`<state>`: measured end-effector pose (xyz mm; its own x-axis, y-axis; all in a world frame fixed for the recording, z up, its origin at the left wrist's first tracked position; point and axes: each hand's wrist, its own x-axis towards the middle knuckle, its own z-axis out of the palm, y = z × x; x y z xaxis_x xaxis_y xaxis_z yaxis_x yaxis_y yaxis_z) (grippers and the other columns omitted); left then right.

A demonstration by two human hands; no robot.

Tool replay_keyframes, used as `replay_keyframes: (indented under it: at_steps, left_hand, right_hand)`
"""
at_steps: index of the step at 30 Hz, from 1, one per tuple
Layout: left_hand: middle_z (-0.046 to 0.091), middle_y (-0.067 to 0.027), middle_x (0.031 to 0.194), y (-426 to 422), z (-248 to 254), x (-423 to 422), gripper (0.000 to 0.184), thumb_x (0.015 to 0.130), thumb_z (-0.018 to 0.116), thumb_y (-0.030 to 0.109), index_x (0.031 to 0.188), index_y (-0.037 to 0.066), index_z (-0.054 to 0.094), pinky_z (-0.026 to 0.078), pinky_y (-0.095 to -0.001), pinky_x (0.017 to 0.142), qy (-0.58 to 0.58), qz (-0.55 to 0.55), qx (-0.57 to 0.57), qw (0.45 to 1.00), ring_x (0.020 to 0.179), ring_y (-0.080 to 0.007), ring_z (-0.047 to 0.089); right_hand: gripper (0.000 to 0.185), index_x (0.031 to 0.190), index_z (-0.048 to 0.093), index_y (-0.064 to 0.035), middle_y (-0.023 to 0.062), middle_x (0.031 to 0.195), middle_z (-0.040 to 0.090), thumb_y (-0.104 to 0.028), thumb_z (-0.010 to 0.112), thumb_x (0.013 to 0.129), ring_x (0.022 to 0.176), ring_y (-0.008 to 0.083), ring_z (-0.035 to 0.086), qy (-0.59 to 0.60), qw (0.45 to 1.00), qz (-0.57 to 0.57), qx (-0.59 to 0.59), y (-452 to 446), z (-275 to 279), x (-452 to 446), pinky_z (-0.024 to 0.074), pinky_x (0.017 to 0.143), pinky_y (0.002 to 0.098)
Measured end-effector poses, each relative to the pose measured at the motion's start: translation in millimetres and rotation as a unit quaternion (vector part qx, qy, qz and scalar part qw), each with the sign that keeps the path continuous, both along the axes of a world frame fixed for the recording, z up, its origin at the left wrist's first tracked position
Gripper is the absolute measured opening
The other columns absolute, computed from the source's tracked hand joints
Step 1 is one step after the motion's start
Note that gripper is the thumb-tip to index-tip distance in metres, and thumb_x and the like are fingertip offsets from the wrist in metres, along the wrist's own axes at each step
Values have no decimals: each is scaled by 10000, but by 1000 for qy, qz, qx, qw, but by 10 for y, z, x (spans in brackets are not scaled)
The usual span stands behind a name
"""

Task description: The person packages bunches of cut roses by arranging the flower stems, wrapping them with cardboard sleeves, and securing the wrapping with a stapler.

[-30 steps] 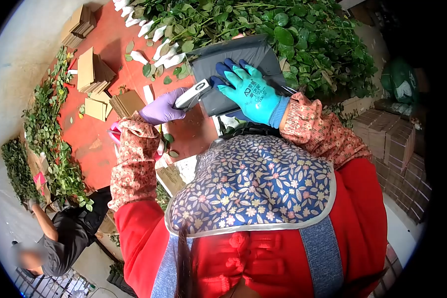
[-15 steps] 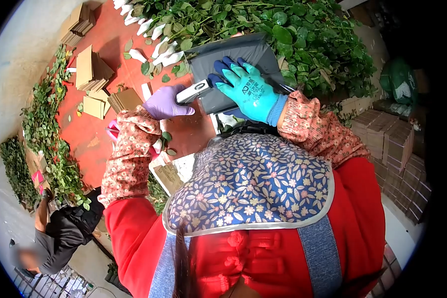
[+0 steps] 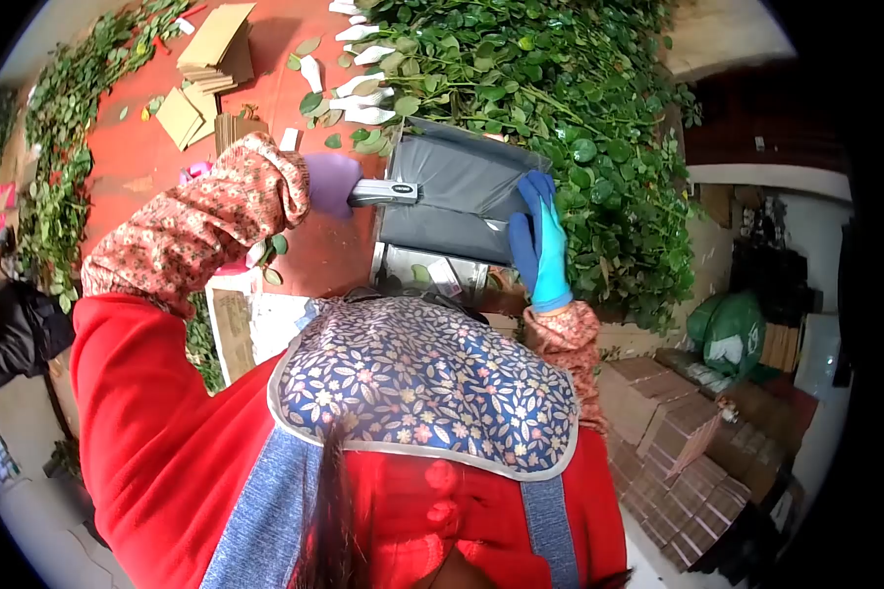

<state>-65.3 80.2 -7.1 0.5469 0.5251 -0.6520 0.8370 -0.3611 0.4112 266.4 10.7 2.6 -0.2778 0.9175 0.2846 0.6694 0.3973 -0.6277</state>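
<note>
My left hand (image 3: 329, 185), in a purple glove, is closed around a stapler (image 3: 391, 190) with a pale top and dark handle. The stapler's front end lies over the left part of a dark grey wrapping sheet (image 3: 452, 187), which is folded with a crease across its middle. My right hand (image 3: 545, 245), in a teal glove with navy fingers, is turned edge-on at the sheet's right side. Its fingers curl at that edge, and their tips are partly hidden. Beneath the sheet's near edge shows a metal-edged frame (image 3: 413, 263).
Leafy stems (image 3: 550, 88) pile along the back and right. White-wrapped flower heads (image 3: 363, 93) line their left end. Cardboard pieces (image 3: 216, 49) are stacked on the red table (image 3: 128, 182). Bundled cartons (image 3: 673, 461) stand at lower right; another person (image 3: 15, 334) is at far left.
My right hand has moved from lying flat on the sheet to its right edge. The sheet looks more folded over. My left hand still holds the stapler, now level. The view has shifted.
</note>
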Motion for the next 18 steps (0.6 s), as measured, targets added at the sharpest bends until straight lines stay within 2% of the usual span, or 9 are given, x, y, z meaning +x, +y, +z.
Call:
replay_keyframes:
  at_steps: [2,4,6,9,10,11,14,17,18]
  left_hand:
    - [688,-148,840,-14,-104,-20,307,707,699,279,937,77,682,523,-413,724,-8,-6,-4,1000,756,-320,664]
    - [691,-140,844,-23,-56,-45,321,709,703,274,958,74,676,523,-409,717,-16,-14,-2,1000,744,-312,666]
    - [687,-124,818,-18,81,-102,339,728,698,250,1008,64,655,520,-400,707,-63,37,-78,994,727,-276,668]
    - [670,-126,841,-85,-18,-390,361,765,661,158,1111,60,620,498,-380,742,-98,34,-104,989,812,-245,651]
    - [671,-143,908,-154,-21,-476,414,757,657,124,1163,58,603,492,-377,761,-70,73,-103,989,853,-250,643]
    - [667,-163,938,-249,-83,-609,469,733,647,86,1199,64,592,492,-383,774,-130,117,-109,979,879,-269,643]
    - [668,-177,948,-625,-78,-639,551,706,585,19,1252,89,578,502,-392,765,-151,136,-11,979,850,-331,649]
    - [638,-159,801,-1055,-262,-489,559,736,546,26,1292,82,524,499,-416,690,-194,121,193,954,739,-331,634]
    - [632,-132,824,-1147,-188,-348,535,770,539,56,1303,48,487,498,-402,740,-87,86,261,957,749,-301,629]
  right_hand:
    - [399,1287,522,21,184,1386,480,1,504,889,1344,332,393,48,999,-15,-21,-29,-86,-18,289,1116,405]
    - [391,1290,521,20,183,1390,477,-22,491,902,1345,331,391,47,999,-13,-18,-22,-98,-48,284,1117,408]
    - [381,1291,521,20,178,1398,471,-61,479,921,1346,326,388,53,998,-25,-21,-44,-82,-85,276,1120,411]
    - [374,1285,526,19,170,1391,477,-62,479,923,1342,320,393,28,999,-36,-27,-58,-105,-77,278,1118,409]
    - [374,1285,526,19,170,1391,477,-62,479,923,1342,320,393,23,999,-33,-30,-53,-89,-85,278,1118,409]
    - [371,1283,528,18,167,1389,480,-62,480,924,1339,319,395,37,999,-27,-17,-36,-61,-105,276,1119,407]
    - [369,1285,527,14,163,1387,479,-60,479,927,1331,314,402,31,999,-22,-23,-14,-153,-10,283,1117,403]
    - [374,1288,521,27,173,1365,491,-63,472,928,1310,304,422,52,998,-6,-43,48,-304,84,313,1104,401]
    - [380,1292,515,33,176,1373,482,-66,463,929,1311,305,419,43,998,-5,-46,57,-333,113,306,1108,400]
